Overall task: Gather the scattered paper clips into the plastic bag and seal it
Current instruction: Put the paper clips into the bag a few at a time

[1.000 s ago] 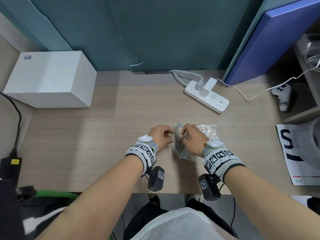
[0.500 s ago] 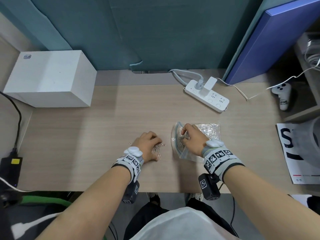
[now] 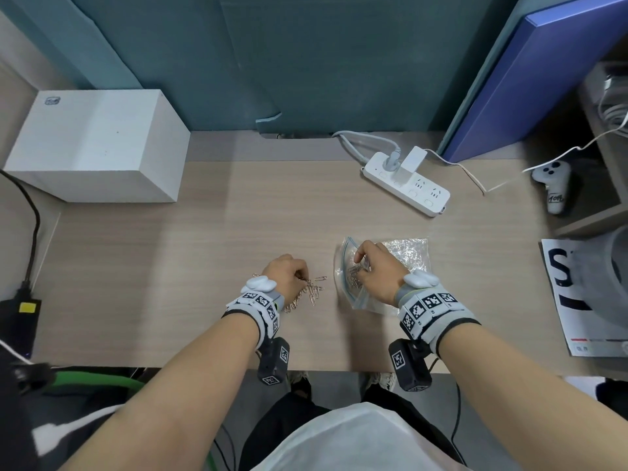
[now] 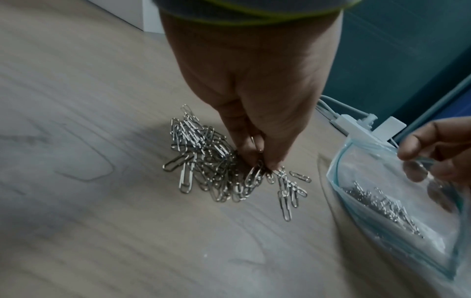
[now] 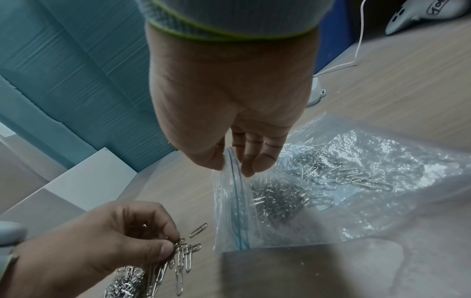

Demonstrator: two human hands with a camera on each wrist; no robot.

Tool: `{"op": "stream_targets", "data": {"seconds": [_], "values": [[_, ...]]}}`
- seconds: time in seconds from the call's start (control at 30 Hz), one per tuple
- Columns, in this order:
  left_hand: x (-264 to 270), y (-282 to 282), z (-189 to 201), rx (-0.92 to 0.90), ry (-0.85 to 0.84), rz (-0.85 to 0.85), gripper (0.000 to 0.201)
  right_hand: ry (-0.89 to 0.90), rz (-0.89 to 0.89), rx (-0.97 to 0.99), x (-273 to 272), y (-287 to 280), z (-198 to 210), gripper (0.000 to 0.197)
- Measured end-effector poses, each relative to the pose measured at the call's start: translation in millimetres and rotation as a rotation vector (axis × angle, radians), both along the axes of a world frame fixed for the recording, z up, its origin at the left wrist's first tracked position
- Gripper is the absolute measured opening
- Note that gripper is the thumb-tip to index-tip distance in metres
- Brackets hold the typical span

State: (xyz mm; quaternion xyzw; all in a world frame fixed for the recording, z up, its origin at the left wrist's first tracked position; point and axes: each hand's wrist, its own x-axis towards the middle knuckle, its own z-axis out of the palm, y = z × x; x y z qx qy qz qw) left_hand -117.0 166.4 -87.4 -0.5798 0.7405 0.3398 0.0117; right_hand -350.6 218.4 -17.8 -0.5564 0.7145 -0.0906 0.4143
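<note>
A heap of silver paper clips [image 3: 311, 292] [image 4: 209, 165] lies on the wooden desk in front of me. My left hand [image 3: 289, 277] [image 4: 257, 159] [image 5: 163, 244] is down on the heap, thumb and fingertips pinching a few clips. To the right lies a clear zip bag [image 3: 390, 263] [image 4: 397, 203] [image 5: 344, 185] with a blue seal strip, its mouth facing left and many clips inside. My right hand [image 3: 370, 266] [image 5: 237, 167] pinches the bag's upper lip and holds the mouth raised.
A white power strip [image 3: 407, 185] with plugs and cables lies behind the bag. A white box [image 3: 98, 147] stands at the back left. A printed sheet [image 3: 577, 294] lies at the right edge, a white controller [image 3: 554, 188] beyond it. The desk's front edge is near my wrists.
My left hand has left the bag's mouth, moved left and come down on the loose clips, pinching some. My right hand has stayed on the bag's lip.
</note>
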Motion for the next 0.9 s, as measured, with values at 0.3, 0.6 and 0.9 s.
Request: {"op": "stream_targets", "data": {"seconds": [0.3, 0.6, 0.9], "values": [[-67, 9, 32, 0.171, 0.377, 0.13, 0.021, 0.0, 0.012, -0.015, 0, 1, -1, 0.022], [-2, 2, 23, -0.02, -0.078, -0.214, 0.056, 0.022, -0.008, 0.004, -4, 2, -3, 0.02], [-22, 11, 1, -0.156, -0.043, -0.338, 0.021, 0.03, 0.023, -0.003, -2, 5, -1, 0.02]]}}
